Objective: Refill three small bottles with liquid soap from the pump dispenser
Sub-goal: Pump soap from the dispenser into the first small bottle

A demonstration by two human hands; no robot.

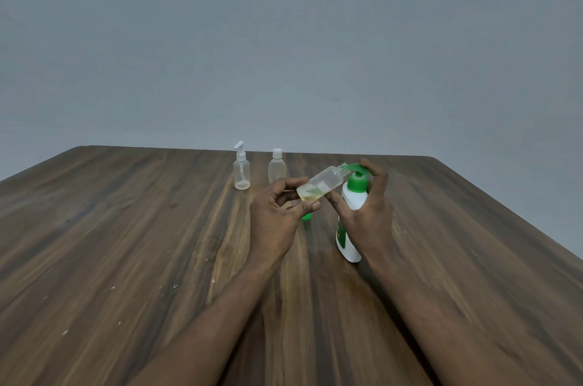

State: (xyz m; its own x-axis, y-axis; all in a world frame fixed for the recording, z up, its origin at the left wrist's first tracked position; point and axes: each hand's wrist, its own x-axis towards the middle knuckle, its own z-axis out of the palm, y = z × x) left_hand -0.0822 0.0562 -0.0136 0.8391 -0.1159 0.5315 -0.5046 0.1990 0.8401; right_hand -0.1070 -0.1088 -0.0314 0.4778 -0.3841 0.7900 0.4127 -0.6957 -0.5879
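Note:
My left hand [277, 212] pinches a small clear bottle [318, 185], uncapped and tilted, with its open neck up against the green spout of the pump dispenser [348, 228]. A little yellowish liquid lies in the bottle's lower end. The dispenser is white with a green pump head and stands on the table. My right hand [367, 212] wraps around the dispenser's upper body, with fingers up on the pump head. A small green cap [306, 216] lies on the table below my left hand, mostly hidden. Two more small clear bottles stand behind: one with a white pump top [241, 172], one with a white cap [277, 166].
The dark wooden table [126, 243] runs to a far edge just behind the two standing bottles, with a plain grey wall beyond. Its right edge slants down at the right of the view. Small pale specks dot the left front of the tabletop.

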